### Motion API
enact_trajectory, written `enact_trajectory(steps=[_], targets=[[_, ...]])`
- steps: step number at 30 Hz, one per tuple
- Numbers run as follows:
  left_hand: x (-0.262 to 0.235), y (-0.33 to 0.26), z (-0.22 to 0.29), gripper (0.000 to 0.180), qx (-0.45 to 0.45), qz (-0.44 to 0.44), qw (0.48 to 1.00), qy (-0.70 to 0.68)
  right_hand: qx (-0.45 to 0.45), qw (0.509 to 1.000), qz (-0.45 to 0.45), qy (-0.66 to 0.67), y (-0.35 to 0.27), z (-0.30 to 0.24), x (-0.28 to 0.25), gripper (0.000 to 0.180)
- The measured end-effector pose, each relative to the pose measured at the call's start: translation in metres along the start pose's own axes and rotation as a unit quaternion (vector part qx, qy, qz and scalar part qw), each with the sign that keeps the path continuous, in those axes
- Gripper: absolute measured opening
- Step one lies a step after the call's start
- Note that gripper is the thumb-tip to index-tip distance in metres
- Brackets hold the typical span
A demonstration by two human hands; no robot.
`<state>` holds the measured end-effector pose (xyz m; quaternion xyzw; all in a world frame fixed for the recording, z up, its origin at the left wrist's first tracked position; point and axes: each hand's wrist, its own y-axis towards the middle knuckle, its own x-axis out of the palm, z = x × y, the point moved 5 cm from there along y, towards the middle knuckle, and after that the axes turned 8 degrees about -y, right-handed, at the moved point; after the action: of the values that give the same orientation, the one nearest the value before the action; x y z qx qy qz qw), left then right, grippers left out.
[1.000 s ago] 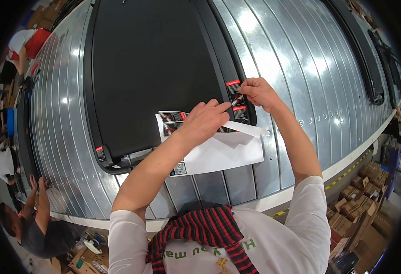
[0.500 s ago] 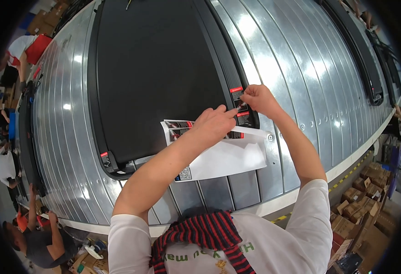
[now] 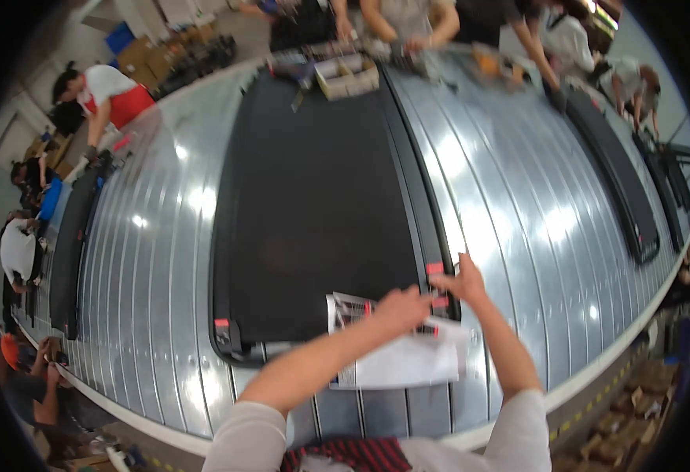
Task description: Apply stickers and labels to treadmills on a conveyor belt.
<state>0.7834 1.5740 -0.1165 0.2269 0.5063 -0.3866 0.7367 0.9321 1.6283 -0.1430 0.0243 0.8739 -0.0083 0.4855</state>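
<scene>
A long black flat machine with a dark belt lies on the silver ribbed table. My right hand is at its near right corner, fingertips pinching a small red label on the black side rail. A second red label sits just above it on the same rail. My left hand reaches across with curled fingers, resting on the top edge of a white printed sheet beside the rail. What its fingers hold is hidden.
Another red label marks the machine's near left corner. A small open box stands at the far end, where several people work. More black machines lie at the left and the right. Cardboard boxes stand below the table's right edge.
The view has tilted up, showing the far end and the people there. Both hands stay at the right rail. The white strip my right hand held a second ago is out of sight.
</scene>
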Motion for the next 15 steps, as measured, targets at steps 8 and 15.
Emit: enact_trajectory(steps=[8, 15], targets=[[-0.034, -0.089, 0.05, 0.011, -0.007, 0.0, 0.994, -0.11, 0.157, 0.984, 0.048, 0.067, -0.064, 0.023, 0.015, 0.053], [-0.142, -0.305, 0.042, 0.027, -0.323, 0.212, 0.768, -0.511, 0.096, 0.936, -0.03, 0.337, -0.2, -0.101, -0.044, 0.04]])
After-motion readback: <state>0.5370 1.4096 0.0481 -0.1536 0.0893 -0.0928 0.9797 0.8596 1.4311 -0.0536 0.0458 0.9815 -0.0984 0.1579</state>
